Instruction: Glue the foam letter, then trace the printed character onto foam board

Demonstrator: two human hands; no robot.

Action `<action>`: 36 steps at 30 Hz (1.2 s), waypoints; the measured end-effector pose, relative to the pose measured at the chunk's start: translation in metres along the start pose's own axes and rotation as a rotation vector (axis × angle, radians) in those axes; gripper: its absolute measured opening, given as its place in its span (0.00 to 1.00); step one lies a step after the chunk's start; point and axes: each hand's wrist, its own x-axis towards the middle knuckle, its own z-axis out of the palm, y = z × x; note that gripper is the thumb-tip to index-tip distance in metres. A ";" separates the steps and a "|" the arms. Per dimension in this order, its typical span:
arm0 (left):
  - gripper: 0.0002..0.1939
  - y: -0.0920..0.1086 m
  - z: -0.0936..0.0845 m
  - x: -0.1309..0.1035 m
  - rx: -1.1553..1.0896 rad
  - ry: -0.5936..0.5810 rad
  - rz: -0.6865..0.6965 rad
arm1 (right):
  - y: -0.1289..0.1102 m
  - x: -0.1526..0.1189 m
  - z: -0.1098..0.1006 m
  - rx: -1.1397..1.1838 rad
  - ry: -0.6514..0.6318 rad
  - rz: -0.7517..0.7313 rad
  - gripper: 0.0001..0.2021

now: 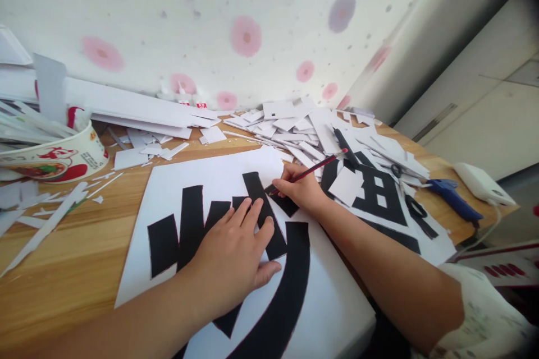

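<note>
My right hand (298, 186) grips a red and black pencil (318, 166), its tip down at the edge of a slanted black strip (254, 184). My left hand (236, 241) lies with fingers spread over the black strips, pressing on them. Beneath both hands is a white board (337, 297) bearing several cut black pieces, among them an upright black strip (191, 219), a shorter black piece (163, 247) at the left and a long curved black piece (290, 286) at the lower middle. My left hand and forearm hide part of the pieces.
Scraps of white board (286, 123) are heaped along the wall. A paper tub (84, 154) full of white strips stands at the left. To the right lie another black cutout (379, 196), black-handled scissors (416, 206), a blue glue gun (455, 199) and a white box (484, 182) with a cable.
</note>
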 end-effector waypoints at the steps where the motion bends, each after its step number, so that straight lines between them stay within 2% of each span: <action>1: 0.31 0.000 -0.001 0.000 0.002 -0.002 -0.003 | 0.000 0.000 0.000 -0.006 -0.002 -0.007 0.11; 17: 0.30 0.001 -0.003 0.002 0.004 -0.008 -0.003 | 0.004 0.001 -0.005 -0.105 0.010 -0.021 0.11; 25: 0.31 0.000 -0.002 0.001 -0.003 -0.008 0.001 | 0.004 0.000 -0.008 -0.070 -0.040 -0.064 0.11; 36: 0.30 0.000 -0.003 0.001 -0.005 0.023 0.008 | 0.007 -0.001 -0.014 -0.002 -0.118 -0.041 0.13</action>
